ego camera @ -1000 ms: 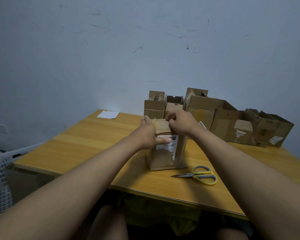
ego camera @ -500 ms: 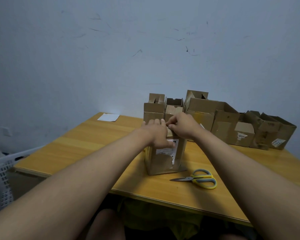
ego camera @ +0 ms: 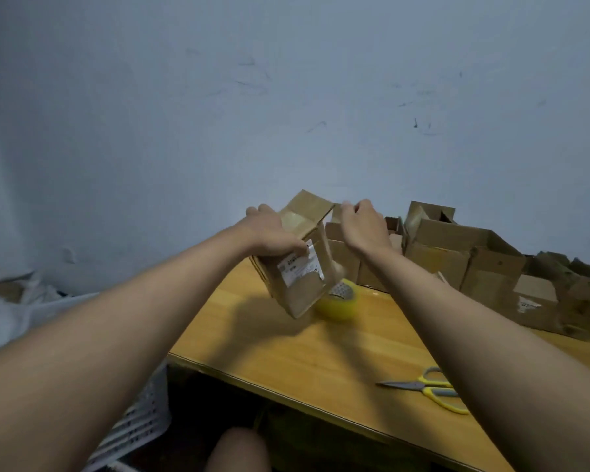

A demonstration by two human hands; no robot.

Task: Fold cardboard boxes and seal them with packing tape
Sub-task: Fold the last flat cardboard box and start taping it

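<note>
A small brown cardboard box with a white label is lifted off the wooden table and tilted to the left. My left hand grips its upper left side. My right hand is at the box's top right, fingers curled near a raised flap; whether it pinches the flap or tape I cannot tell. A strip of clear tape hangs down the box's right side toward a yellowish roll of packing tape lying on the table just behind the box.
Several open cardboard boxes line the back right of the table along the wall. Yellow-handled scissors lie near the front edge on the right. A white plastic crate stands on the floor at the left.
The box has been lifted off the table and tipped left, uncovering the tape roll behind it. Both hands rose with it, and the camera swung left.
</note>
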